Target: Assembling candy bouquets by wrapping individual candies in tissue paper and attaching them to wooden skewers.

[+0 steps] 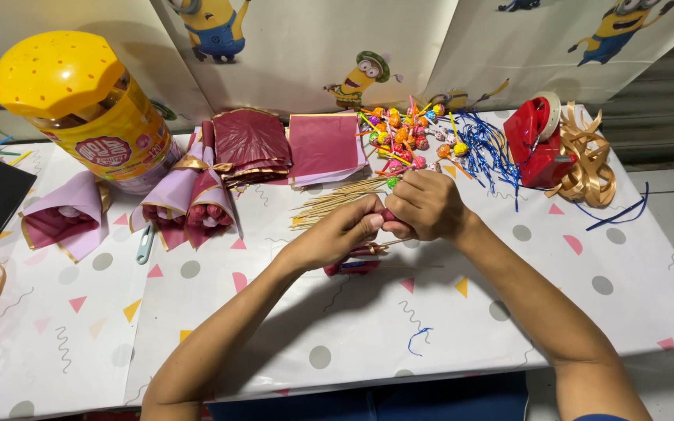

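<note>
On patterned table (pixel 399 327) | both hands (pixel 384 218) pinch pink piece (pixel 390 216) | cartoon backdrop (pixel 298 39)

Both bare forearms rise from the lower edge and converge toward the middle of the view. The left arm enters at about seven o'clock and runs up toward one o'clock, its wrist straight; the left hand (pixel 337 234) lies palm-down with the fingers curled inward and the thumb tip pressed forward toward two o'clock. The right arm enters at about five o'clock and angles toward eleven o'clock, its wrist bent slightly inward. The right hand (pixel 427 204) is balled into a loose fist, knuckles up, back of the hand facing the camera. The two hands meet, thumb of the left touching the curled fingers of the right, each grip closed tight.
</note>
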